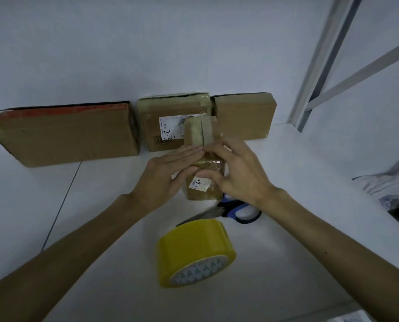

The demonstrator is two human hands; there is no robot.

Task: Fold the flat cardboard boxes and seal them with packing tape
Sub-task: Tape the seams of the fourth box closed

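Head view checked. Found at centre of table: small box, long axis pointing away, glossy tape over its seam, white label on the near part. Pressed from the left by left hand, fingers straight and flat across the top face. Gripped from the right by right hand, fingers curled over the seam, thumb on the near face. Hands together, fingertips meeting on the box.

Judged light, stiff at edges and corners, likely to give in mid-panel, slick where taped. Best held by opposite side walls near the corners, not by the label.

Lying just nearer: scissors, handles partly under the right wrist, and tape, roll on its side, untouched. Leaning against the wall behind: three larger boxes, closed.
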